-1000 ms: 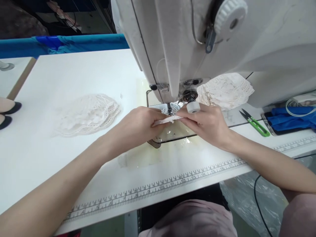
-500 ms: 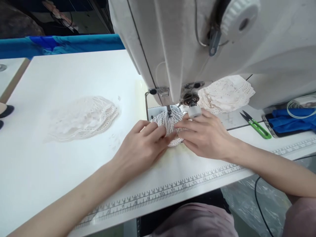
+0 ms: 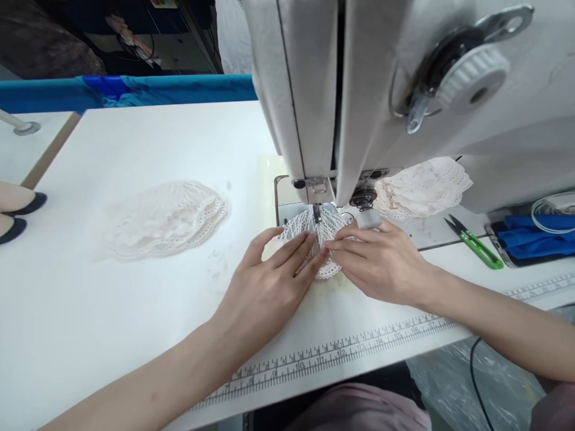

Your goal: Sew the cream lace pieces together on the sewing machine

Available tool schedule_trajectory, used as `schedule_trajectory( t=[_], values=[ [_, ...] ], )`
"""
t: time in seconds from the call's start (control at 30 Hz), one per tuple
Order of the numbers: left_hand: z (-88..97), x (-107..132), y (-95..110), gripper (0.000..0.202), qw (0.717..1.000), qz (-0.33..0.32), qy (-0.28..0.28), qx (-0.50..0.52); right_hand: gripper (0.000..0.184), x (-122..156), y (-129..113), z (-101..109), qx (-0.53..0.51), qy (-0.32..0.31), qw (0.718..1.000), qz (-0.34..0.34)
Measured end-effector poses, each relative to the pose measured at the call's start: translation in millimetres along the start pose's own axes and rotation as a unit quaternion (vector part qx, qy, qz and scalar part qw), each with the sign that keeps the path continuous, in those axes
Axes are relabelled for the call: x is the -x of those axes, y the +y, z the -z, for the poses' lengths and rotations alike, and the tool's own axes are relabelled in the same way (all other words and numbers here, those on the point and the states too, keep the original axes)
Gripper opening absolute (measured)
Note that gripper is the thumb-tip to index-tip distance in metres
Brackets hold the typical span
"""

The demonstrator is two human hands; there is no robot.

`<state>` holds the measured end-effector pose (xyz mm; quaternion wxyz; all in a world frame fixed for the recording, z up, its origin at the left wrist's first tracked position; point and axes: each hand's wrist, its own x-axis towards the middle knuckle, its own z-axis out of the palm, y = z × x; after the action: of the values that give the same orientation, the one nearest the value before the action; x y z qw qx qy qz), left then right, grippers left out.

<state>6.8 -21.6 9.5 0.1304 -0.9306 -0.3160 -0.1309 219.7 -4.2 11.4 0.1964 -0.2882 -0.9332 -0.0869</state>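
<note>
A piece of white lace (image 3: 330,271) lies gathered under the presser foot (image 3: 317,214) of the sewing machine (image 3: 309,102). My left hand (image 3: 265,287) rests flat on the near left part of the lace, its fingers stretched out and its thumb apart. On the right side, my right hand (image 3: 381,260) has its fingers drawn together on the lace's edge, just below the white knob of the presser bar. Those fingertips partly cover the lace, and the right thumb is mostly hidden.
A lace stack (image 3: 171,221) lies on the left of the white table, and another lace pile (image 3: 424,188) sits behind the needle area. Green thread snips (image 3: 478,242) lie right, beside a phone (image 3: 498,245) and blue cloth (image 3: 539,236). A ruler tape (image 3: 314,365) lines the front edge.
My left hand has gone from curled fingers to fingers laid out flat on the lace. My right hand keeps its hold. The whole view has shifted, so things appear lower and farther right.
</note>
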Motion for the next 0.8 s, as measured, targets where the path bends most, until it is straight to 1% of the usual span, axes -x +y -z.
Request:
schedule_trajectory(
  t=[0.23, 0.43, 0.63, 0.73, 0.8],
  values=[
    [-4.8, -3, -8, 0.031, 1.0, 0.01, 0.001, -0.008, 0.026, -2, 5, -7, 0.024, 0.018, 1.0, -0.001],
    [-12.5, -9, -15, 0.029, 0.999, 0.025, 0.033, -0.003, 0.022, -4, 13, -15, 0.05, 0.036, 0.998, -0.004],
    [-16.1, -12, -18, 0.026, 0.998, 0.046, 0.035, 0.015, 0.023, -7, 18, -20, 0.089, 0.02, 0.996, -0.005],
    [-17.9, -11, -17, 0.027, 0.996, 0.058, 0.044, 0.043, 0.023, -7, 18, -20, 0.099, 0.037, 0.994, -0.014],
    [-19.8, -12, -18, 0.026, 0.991, 0.088, 0.045, 0.088, 0.024, -8, 19, -20, 0.1, 0.057, 0.993, -0.018]
  ],
)
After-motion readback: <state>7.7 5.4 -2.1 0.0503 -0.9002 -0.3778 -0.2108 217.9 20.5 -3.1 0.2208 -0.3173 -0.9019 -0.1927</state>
